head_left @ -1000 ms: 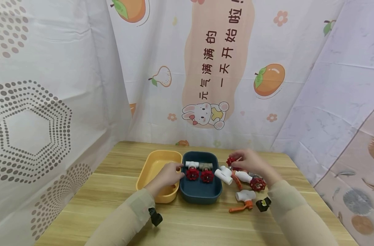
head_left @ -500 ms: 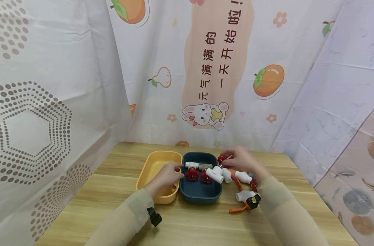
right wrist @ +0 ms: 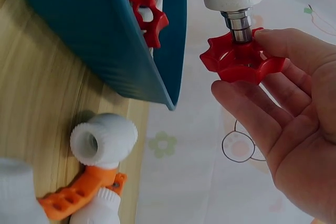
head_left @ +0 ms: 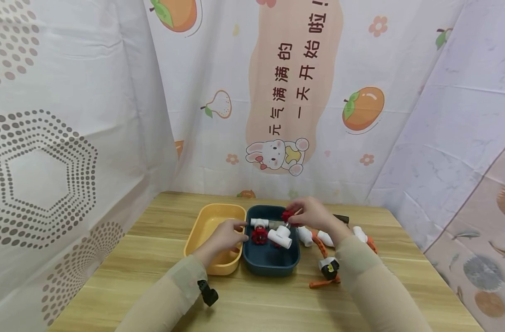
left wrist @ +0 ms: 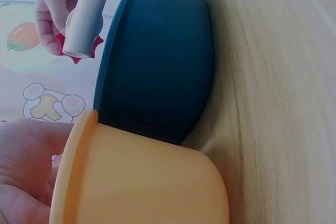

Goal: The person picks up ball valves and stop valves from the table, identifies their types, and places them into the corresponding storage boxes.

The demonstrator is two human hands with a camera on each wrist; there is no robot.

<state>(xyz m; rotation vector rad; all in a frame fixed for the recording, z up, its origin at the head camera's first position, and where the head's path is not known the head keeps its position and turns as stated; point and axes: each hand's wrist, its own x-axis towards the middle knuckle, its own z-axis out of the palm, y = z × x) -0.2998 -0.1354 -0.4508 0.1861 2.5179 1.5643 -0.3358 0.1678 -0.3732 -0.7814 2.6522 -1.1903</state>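
Observation:
My right hand (head_left: 314, 216) pinches the red handwheel of a white valve (head_left: 280, 237) between thumb and fingers. Over the dark blue bin (head_left: 273, 267), the valve hangs with its white pipe body lowest. Its metal stem shows in the right wrist view beside the red handwheel (right wrist: 241, 64). Inside the bin lies another white valve with a red wheel (head_left: 259, 234); a second one is mostly hidden behind the held valve. My left hand (head_left: 225, 237) lies at the yellow bin's (head_left: 212, 217) inner rim, fingers loosely extended towards the blue bin, holding nothing visible.
Right of the blue bin lie several white valves with orange lever handles (head_left: 320, 244), one nearer the front edge (head_left: 324, 282). A dark handle (head_left: 341, 218) shows behind the right wrist. Both bins stand side by side on the wooden table (head_left: 252, 304); a printed curtain hangs behind.
My right hand has carried the white valve leftwards from the pile at the right to above the blue bin. My left hand has stayed where it was.

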